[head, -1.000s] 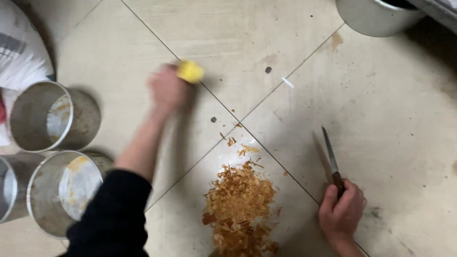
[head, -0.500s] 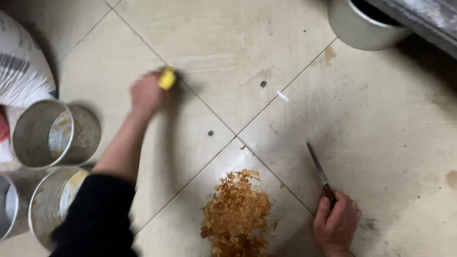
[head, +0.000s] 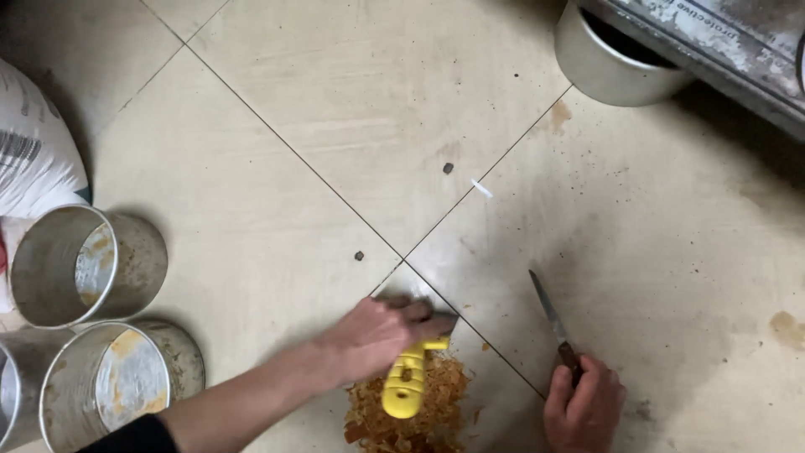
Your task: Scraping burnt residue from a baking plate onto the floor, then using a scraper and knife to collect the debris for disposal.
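Yellow-handled tool [head: 406, 383] in left hand's [head: 375, 334] closed grip (arm outstretched); knife [head: 553, 321] in right fist [head: 584, 404].

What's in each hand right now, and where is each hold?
The left hand presses the head end of a yellow-handled tool down; its handle sticks out free over the brown scraps. The right hand grips a knife by its handle.

Pale tiled floor [head: 335, 101] fills the frame, dark grout lines crossing near the centre, stains at right. Two open tins [head: 88, 264] stand at lower left beside a white sack [head: 33, 159] at the left edge. A metal pot [head: 608, 67] sits at upper right. At bottom centre lies a heap of orange-brown crumbs [head: 419, 411]; two dark specks [head: 447, 168] and a white scrap [head: 481, 188] lie mid-frame.
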